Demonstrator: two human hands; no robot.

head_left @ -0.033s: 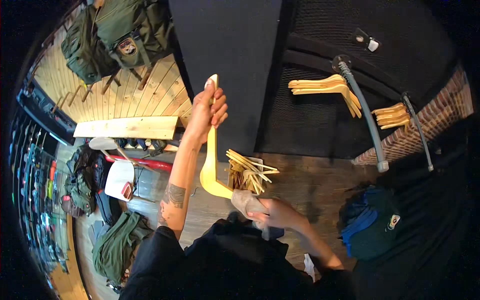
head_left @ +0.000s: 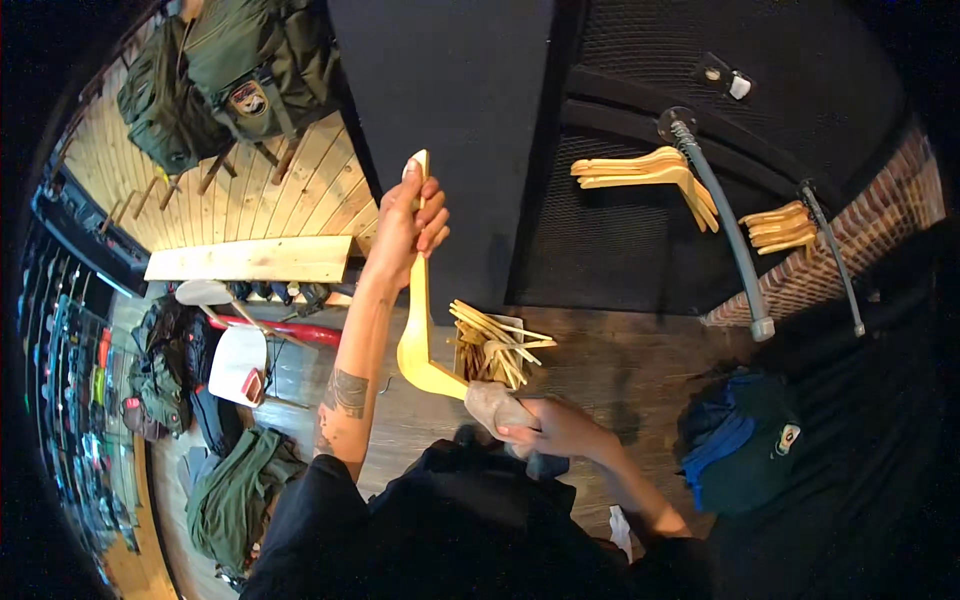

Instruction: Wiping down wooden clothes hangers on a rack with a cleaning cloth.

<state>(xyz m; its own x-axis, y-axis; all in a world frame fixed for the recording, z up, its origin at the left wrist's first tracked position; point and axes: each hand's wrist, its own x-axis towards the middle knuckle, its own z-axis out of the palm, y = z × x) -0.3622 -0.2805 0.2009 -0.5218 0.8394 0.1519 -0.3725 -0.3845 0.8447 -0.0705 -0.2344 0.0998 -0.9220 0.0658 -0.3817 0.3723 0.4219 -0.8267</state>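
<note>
My left hand (head_left: pixel 412 220) is closed round the upper end of a yellow wooden clothes hanger (head_left: pixel 418 345), its tip standing out above my thumb. The hanger bends at its broad middle, and its other arm runs down to the right. Around that lower end my right hand (head_left: pixel 550 428) grips a greyish-beige cloth (head_left: pixel 495 405). The cloth hides the end of the hanger's arm. Just beyond the hanger, a box (head_left: pixel 515 325) full of loose wooden hangers (head_left: pixel 490 340) stands on the floor.
Wooden hangers (head_left: pixel 640 170) hang from a grey metal rail (head_left: pixel 735 240) on the black wall; more (head_left: pixel 780 230) hang farther right. Green backpacks (head_left: pixel 250 80) hang at upper left. A white chair (head_left: pixel 238 365) and a green garment (head_left: pixel 240 490) are at left, dark folded clothes (head_left: pixel 750 450) at right.
The whole view has shifted slightly left. My right hand and the cloth sit a touch farther right against the background; both grips are the same.
</note>
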